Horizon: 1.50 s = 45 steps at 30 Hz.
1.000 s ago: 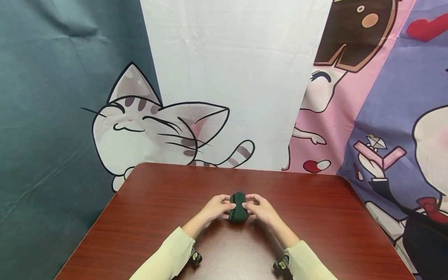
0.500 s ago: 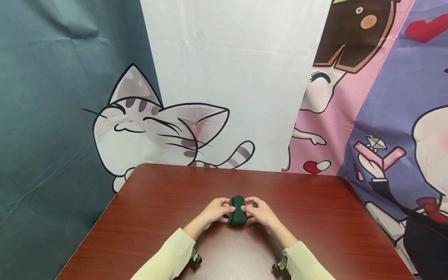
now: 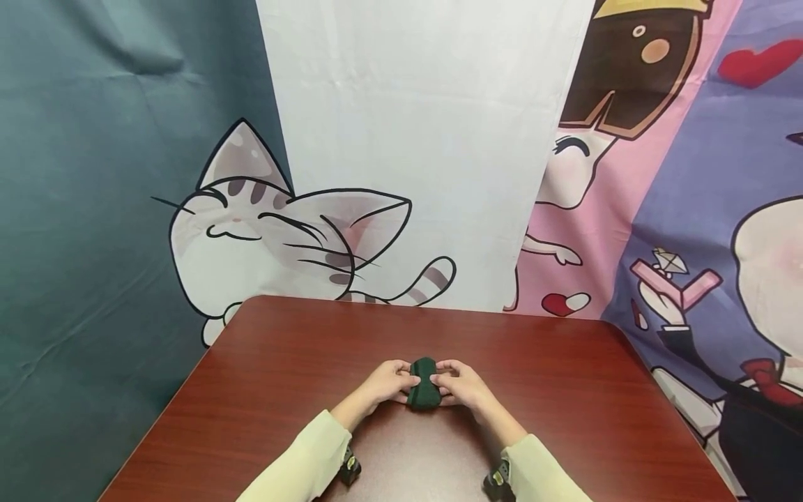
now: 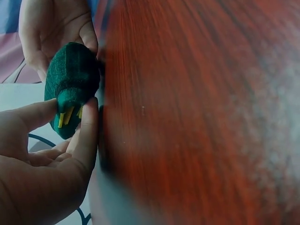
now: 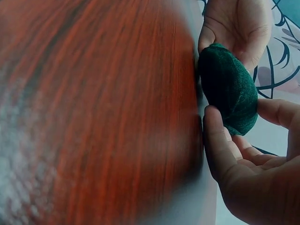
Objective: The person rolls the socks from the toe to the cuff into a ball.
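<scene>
A compact dark green knit bundle (image 3: 424,385), which looks like rolled-up socks, is held between both hands over the middle of the table. My left hand (image 3: 387,382) pinches its left end, thumb on one side and fingers on the other. At the opposite end my right hand (image 3: 463,383) pinches it in the same way. Yellow marks show on the bundle (image 4: 72,84) beside the left fingertips in the left wrist view. The right wrist view shows its plain, rounded side (image 5: 229,89). Whether it touches the tabletop, I cannot tell.
The reddish-brown wooden table (image 3: 301,341) spreads around the hands. Behind it hangs a cloth backdrop (image 3: 408,104) printed with a cartoon cat and figures. Small dark wrist cameras sit at both pale sleeves (image 3: 301,457).
In the head view, both hands and the green bundle now appear slightly lower, and the whole scene has shifted down a little too. Both hands keep their hold on the bundle.
</scene>
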Each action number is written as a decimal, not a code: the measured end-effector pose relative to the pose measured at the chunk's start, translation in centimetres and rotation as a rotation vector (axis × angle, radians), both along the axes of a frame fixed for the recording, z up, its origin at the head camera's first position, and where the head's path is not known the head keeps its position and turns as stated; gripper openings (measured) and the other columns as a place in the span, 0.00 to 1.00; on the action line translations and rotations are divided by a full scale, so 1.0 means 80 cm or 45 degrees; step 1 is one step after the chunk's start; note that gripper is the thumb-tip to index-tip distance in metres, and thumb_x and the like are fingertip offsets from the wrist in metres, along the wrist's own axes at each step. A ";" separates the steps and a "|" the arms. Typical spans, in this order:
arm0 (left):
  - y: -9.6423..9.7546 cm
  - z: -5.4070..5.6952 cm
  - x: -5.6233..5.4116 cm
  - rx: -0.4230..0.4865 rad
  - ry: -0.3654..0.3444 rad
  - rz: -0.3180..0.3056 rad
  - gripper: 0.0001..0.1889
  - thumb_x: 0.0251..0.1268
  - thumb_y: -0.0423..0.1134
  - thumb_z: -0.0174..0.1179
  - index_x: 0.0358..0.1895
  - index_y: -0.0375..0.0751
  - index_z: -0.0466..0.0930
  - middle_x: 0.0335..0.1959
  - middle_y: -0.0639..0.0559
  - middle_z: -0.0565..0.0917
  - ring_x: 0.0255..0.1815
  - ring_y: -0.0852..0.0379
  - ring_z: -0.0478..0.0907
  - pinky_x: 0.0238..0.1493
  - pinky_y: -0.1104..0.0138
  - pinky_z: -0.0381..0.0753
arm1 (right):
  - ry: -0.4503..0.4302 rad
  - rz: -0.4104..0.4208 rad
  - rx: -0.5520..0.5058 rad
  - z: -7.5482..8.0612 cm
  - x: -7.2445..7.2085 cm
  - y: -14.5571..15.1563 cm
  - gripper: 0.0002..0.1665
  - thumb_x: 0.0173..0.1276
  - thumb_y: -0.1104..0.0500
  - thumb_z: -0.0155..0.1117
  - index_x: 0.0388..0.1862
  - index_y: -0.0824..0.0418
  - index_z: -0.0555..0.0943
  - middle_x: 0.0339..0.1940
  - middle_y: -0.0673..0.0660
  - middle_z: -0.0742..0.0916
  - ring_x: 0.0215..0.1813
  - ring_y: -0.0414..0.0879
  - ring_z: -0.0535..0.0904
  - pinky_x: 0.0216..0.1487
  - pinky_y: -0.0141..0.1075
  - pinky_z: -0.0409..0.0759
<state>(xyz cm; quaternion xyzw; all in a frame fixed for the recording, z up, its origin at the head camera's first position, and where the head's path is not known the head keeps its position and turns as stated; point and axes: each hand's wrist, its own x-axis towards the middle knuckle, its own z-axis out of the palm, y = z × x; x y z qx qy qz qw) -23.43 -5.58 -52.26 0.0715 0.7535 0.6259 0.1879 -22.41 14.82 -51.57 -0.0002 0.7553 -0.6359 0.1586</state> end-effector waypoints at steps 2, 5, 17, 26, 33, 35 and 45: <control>0.000 -0.001 -0.002 -0.030 0.032 0.008 0.21 0.67 0.35 0.65 0.57 0.24 0.75 0.43 0.43 0.86 0.36 0.56 0.85 0.36 0.62 0.87 | 0.011 0.001 -0.001 -0.001 -0.002 0.000 0.29 0.67 0.59 0.68 0.62 0.71 0.73 0.46 0.62 0.84 0.36 0.47 0.82 0.38 0.43 0.87; 0.000 -0.001 -0.004 -0.074 0.069 0.019 0.21 0.66 0.35 0.65 0.56 0.24 0.76 0.43 0.42 0.87 0.36 0.55 0.85 0.36 0.62 0.87 | 0.025 0.003 0.004 -0.001 -0.004 -0.002 0.29 0.67 0.59 0.68 0.62 0.72 0.73 0.47 0.63 0.84 0.37 0.47 0.83 0.37 0.43 0.87; 0.002 -0.003 -0.005 -0.111 0.067 0.048 0.22 0.67 0.35 0.65 0.58 0.24 0.75 0.45 0.41 0.86 0.38 0.54 0.86 0.36 0.63 0.87 | 0.044 -0.019 0.081 -0.001 -0.004 -0.007 0.27 0.68 0.58 0.67 0.61 0.71 0.75 0.48 0.64 0.84 0.38 0.48 0.83 0.37 0.44 0.87; 0.000 -0.006 -0.004 -0.116 0.071 0.053 0.21 0.67 0.35 0.65 0.58 0.24 0.76 0.44 0.42 0.86 0.38 0.54 0.85 0.36 0.62 0.87 | 0.042 -0.005 0.105 -0.002 -0.003 -0.007 0.27 0.69 0.57 0.66 0.61 0.71 0.75 0.48 0.63 0.85 0.37 0.47 0.83 0.35 0.43 0.87; 0.001 0.001 -0.002 -0.155 0.076 0.059 0.22 0.68 0.36 0.64 0.58 0.25 0.76 0.43 0.44 0.85 0.36 0.56 0.84 0.35 0.63 0.87 | 0.037 -0.008 0.112 -0.001 -0.005 -0.008 0.26 0.69 0.58 0.66 0.59 0.72 0.75 0.46 0.63 0.85 0.36 0.47 0.83 0.35 0.42 0.87; 0.002 0.003 -0.002 -0.156 0.076 0.057 0.22 0.68 0.36 0.64 0.59 0.25 0.75 0.43 0.43 0.84 0.34 0.56 0.84 0.34 0.63 0.87 | 0.039 -0.009 0.114 0.000 -0.005 -0.007 0.25 0.69 0.58 0.66 0.59 0.72 0.76 0.45 0.63 0.85 0.35 0.48 0.83 0.34 0.42 0.87; -0.006 0.005 -0.002 -0.167 0.133 0.046 0.21 0.70 0.35 0.62 0.61 0.24 0.73 0.43 0.43 0.85 0.29 0.55 0.84 0.29 0.62 0.87 | 0.062 -0.014 0.154 0.005 -0.013 0.009 0.18 0.72 0.59 0.63 0.54 0.71 0.79 0.38 0.62 0.86 0.31 0.48 0.83 0.32 0.43 0.87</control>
